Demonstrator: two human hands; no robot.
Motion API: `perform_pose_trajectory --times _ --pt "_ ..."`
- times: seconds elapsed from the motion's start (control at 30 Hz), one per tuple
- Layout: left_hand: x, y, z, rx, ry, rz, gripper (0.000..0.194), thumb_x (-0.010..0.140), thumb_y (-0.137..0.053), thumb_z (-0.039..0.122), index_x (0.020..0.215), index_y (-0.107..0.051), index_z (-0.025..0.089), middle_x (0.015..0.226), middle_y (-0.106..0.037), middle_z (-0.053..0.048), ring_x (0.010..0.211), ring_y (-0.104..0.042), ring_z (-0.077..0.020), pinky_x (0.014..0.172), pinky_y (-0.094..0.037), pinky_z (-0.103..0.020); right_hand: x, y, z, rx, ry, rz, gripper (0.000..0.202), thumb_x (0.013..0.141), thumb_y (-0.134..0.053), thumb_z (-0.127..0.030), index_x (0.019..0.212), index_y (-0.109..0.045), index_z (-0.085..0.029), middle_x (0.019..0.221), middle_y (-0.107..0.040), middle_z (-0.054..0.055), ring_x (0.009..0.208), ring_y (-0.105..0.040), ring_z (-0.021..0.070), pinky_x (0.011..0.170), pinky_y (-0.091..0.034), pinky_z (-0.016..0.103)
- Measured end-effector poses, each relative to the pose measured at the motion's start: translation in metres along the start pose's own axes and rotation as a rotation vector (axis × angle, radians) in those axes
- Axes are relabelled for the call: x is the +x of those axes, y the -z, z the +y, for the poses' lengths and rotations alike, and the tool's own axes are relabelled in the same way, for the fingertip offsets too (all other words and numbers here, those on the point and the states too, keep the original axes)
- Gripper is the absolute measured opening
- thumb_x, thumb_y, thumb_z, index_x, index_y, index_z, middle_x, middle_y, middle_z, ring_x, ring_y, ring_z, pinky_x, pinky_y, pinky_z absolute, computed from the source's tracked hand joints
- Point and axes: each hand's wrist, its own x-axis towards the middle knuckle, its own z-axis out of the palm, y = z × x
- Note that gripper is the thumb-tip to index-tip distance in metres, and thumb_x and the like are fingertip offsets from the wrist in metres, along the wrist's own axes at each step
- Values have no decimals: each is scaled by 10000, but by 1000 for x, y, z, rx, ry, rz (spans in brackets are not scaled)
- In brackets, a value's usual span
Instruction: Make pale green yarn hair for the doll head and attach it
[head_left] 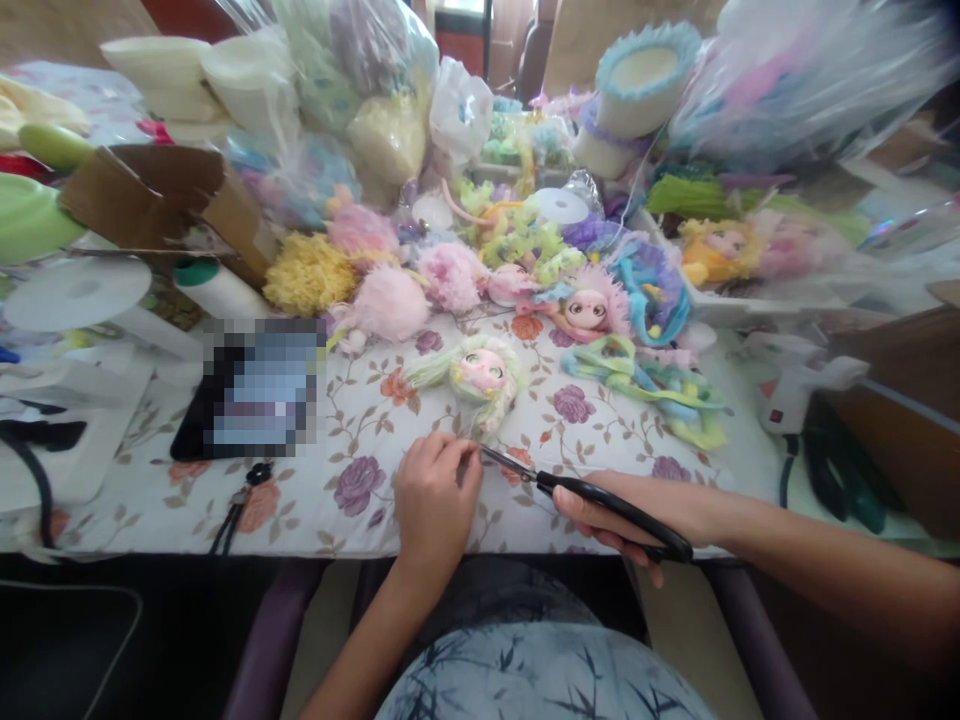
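Note:
My right hand (611, 515) is wrapped round the handles of black-handled scissors (615, 508), whose blades point left toward my left hand (439, 490). The fingers of that left hand are pinched together right by the blade tips; whatever they hold is too small to make out. Just beyond both hands, a doll's head (484, 372) with pale green hair lies face up on the flowered tablecloth (420, 455). A lock of its hair hangs toward my left fingertips.
Fluffy pink and yellow doll hair (311, 275) and a pink-haired doll's head (586, 308) lie behind. Blue-green strands (652, 385) sit at right, near a white glue gun (791, 380). A phone (251, 390) with a blurred screen and an open cardboard box (169, 205) are at left.

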Motion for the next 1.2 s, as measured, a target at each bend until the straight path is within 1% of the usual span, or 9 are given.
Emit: perform_pose_trajectory --times 0.17,0.3,0.43,0.57,0.7,0.8,0.93,1.1,1.2 --pt "0 -1 0 -15 -4 18 108 867 -589 175 791 -665 169 771 -637 -45 775 -581 -210 740 -456 -331 3 -2 0 -67 -36 31 632 821 -363 -799 632 -395 -197 438 -412 -58 344 -466 88 344 -404 194" --pt "-1 0 0 -26 -2 31 114 869 -591 184 787 -669 174 758 -635 -38 764 -579 -202 735 -457 -323 9 -3 5 -113 -22 58 674 813 -341 -815 580 -422 -188 405 -442 -30 345 -488 104 319 -379 187" --pt "-1 1 0 -15 -4 23 123 871 -583 179 775 -660 177 761 -631 -39 763 -576 -203 733 -458 -326 10 -5 4 -131 -45 84 685 795 -371 -822 555 -411 -181 380 -439 -23 318 -474 97 304 -373 177" --pt "0 1 1 -17 -13 17 134 874 -570 163 769 -653 174 765 -630 -44 762 -571 -205 726 -456 -330 7 -5 -2 -141 -43 93 669 813 -387 -794 546 -393 -181 373 -428 -27 306 -443 84 298 -360 170" --pt "2 2 2 -44 -27 14 156 876 -557 148 746 -638 178 760 -618 -42 760 -562 -202 719 -454 -325 8 -4 -5 -109 -34 70 647 817 -419 -768 530 -366 -191 366 -421 -30 307 -447 93 277 -336 165" --pt "3 2 3 -55 -33 6 148 870 -559 130 747 -633 168 760 -610 -46 761 -555 -206 717 -452 -327 11 -3 -4 -105 -38 55 657 815 -416 -770 502 -365 -194 346 -413 -30 294 -447 101 265 -344 177" --pt "3 1 3 -64 -22 -4 145 866 -563 118 744 -629 162 754 -606 -46 756 -555 -206 712 -449 -327 12 -2 -1 -139 -15 67 697 836 -406 -752 443 -384 -177 322 -414 -17 267 -417 81 268 -311 165" --pt "2 0 1 -44 -30 2 129 862 -565 129 759 -622 179 768 -612 -42 768 -561 -207 728 -454 -328 12 2 0 -73 33 -7 653 833 -397 -764 519 -371 -192 358 -417 -48 290 -432 76 271 -326 150" --pt "0 1 -1 -48 -33 -10 131 865 -563 139 759 -621 189 767 -611 -35 769 -559 -203 734 -453 -328 12 1 -1 -85 40 -3 679 840 -370 -767 484 -370 -189 335 -408 -36 275 -424 76 272 -315 151"
